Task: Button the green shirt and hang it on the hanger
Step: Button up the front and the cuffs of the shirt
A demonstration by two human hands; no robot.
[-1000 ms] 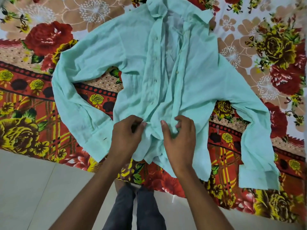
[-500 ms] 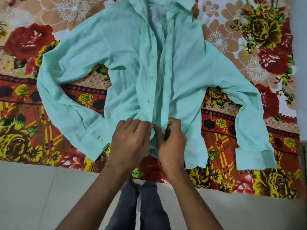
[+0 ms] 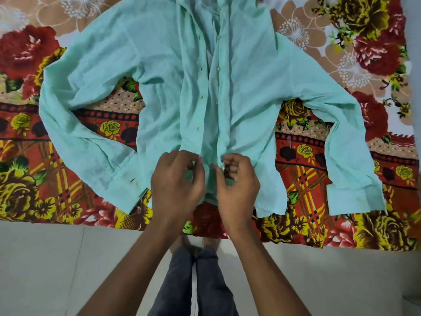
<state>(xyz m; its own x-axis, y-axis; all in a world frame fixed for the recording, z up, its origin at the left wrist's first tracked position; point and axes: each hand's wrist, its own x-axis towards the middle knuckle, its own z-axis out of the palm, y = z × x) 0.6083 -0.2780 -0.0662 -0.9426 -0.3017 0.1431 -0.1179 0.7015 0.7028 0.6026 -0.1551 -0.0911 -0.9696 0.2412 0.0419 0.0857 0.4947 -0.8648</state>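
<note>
- Green shirt (image 3: 239,92): spread front-up on the flowered bedsheet (image 3: 341,169), sleeves out left and right.
- Left hand (image 3: 176,181): pinches the left front edge at the near hem.
- Right hand (image 3: 237,183): pinches the right front edge, just beside the left hand.

The green shirt (image 3: 159,71) lies front-up, sleeves spread, on a floral bedsheet (image 3: 364,53). At its hem, the left hand (image 3: 176,181) and right hand (image 3: 237,185) each pinch a placket edge.
</note>
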